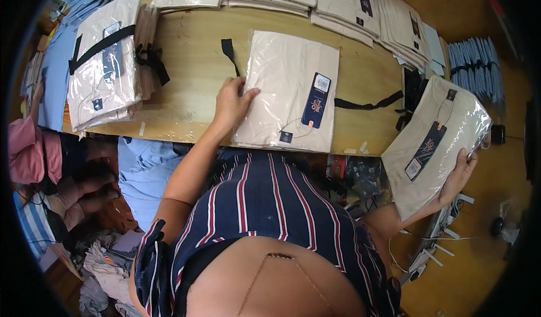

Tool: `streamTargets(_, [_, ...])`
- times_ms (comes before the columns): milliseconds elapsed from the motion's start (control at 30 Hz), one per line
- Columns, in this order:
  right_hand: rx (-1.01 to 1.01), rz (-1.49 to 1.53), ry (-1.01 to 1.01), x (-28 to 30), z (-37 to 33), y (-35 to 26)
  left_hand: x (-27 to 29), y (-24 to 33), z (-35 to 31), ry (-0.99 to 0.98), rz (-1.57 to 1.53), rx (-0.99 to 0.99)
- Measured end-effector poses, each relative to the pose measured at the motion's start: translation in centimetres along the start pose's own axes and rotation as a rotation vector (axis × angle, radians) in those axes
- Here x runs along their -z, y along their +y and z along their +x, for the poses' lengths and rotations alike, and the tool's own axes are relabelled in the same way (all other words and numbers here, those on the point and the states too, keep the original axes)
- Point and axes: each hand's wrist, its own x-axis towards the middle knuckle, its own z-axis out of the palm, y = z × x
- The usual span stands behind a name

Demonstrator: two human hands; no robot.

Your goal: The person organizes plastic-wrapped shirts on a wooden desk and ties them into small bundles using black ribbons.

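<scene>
A beige folded garment in a clear plastic bag (282, 86), with a dark blue hang tag, lies on the table before me. My left hand (234, 104) is closed at its left edge, thumb on top of the plastic and fingers beside the edge. From under this package a black strap (369, 101) reaches out on both sides. Off to the right, my right hand (459, 176) grips a second bagged beige garment (445, 114) by its outer edge. That one is tilted and held up past the table's right end, its tag showing.
A strapped bundle of bagged beige garments (107, 63) stands at the table's left. Stacks of similar packages (344, 7) line the far edge. Bundled blue packages (476, 69) are at the right. Another person's pink sleeve (34, 148) shows at left. A power strip (420, 263) lies lower right.
</scene>
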Motion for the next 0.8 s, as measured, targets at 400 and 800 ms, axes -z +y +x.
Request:
streamTargets(400, [-0.296,0.236,-0.17,-13.1,-1.7,7.4,1.3,1.8,0.0,-0.144,-0.291,0.101])
streamTargets(800, [-0.698,1.325,-0.758,-13.8,-6.8,13.2,-1.3,11.7,-8.5,-0.635,-0.439,-0.882])
